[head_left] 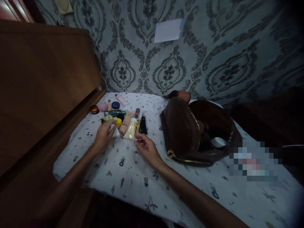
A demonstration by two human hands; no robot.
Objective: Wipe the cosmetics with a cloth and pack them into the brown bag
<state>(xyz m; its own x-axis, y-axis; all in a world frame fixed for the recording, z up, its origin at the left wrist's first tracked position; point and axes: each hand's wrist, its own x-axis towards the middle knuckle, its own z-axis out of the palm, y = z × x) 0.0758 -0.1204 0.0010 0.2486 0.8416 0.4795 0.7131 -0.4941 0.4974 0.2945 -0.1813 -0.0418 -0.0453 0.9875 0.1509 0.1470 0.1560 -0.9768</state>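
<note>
My left hand [104, 134] has its fingers against a small yellow-capped white container [118, 122], gripping it at the near side of a group of cosmetics. My right hand [147, 148] is beside the lower end of a cream tube with a white cap [131, 129], its fingers loosely bent and apart, with nothing visible in them. Left of that tube lies a beige tube [127, 123]. To its right are a slim gold item [138, 126] and a black tube [143, 125]. A dark green tube [114, 112] lies behind my left hand.
A brown bag [180, 129], unzipped, stands on the patterned white cloth [133, 177] at right, with a white-lidded jar [218, 142] inside. A pink tube [122, 100], a blue round container [115, 105] and a dark red jar [94, 109] lie farther back. A wooden panel [47, 69] borders the left.
</note>
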